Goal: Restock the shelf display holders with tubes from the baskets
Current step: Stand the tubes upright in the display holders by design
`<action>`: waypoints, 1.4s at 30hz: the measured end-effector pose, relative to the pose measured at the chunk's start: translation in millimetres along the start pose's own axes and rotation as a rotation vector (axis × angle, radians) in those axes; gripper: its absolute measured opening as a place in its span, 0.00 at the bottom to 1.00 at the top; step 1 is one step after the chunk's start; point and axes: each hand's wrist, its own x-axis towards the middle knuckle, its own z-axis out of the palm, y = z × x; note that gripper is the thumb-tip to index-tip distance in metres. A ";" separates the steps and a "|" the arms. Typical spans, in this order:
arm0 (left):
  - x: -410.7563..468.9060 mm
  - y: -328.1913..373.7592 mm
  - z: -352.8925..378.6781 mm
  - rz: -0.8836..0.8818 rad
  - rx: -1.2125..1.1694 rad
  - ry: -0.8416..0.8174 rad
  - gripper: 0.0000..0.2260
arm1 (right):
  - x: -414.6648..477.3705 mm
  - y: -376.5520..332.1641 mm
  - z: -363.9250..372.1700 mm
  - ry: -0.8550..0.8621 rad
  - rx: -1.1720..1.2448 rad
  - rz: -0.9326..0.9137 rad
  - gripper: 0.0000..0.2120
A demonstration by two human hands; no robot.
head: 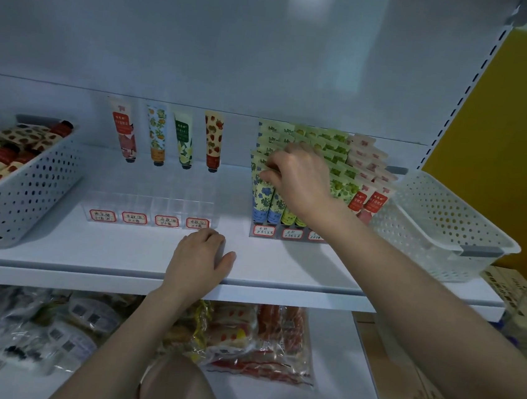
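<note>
Labels unreadable; right hand pinches blue-flowered tube, left hand rests relaxed on shelf

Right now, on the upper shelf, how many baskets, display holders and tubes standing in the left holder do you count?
Baskets: 2, the left basket and the right basket.
Display holders: 2, the left holder and the right holder.
Tubes in the left holder: 4, pink tube, orange-fruit tube, green tube, strawberry tube.
Total: 8.
</note>
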 end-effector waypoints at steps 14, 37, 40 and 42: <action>2.0 1.8 -2.3 -0.014 -0.004 -0.024 0.18 | -4.4 -0.3 0.7 0.152 0.121 -0.001 0.15; -56.1 8.3 -90.8 0.026 0.054 0.217 0.13 | -84.6 -6.7 -6.8 -0.014 0.381 0.022 0.11; -78.0 -2.7 -107.4 -0.022 0.092 0.237 0.14 | -87.0 -30.7 -1.2 -0.069 0.398 -0.021 0.11; -92.4 -15.4 -118.7 -0.049 0.102 0.264 0.15 | -82.9 -52.9 0.7 -0.092 0.406 -0.057 0.11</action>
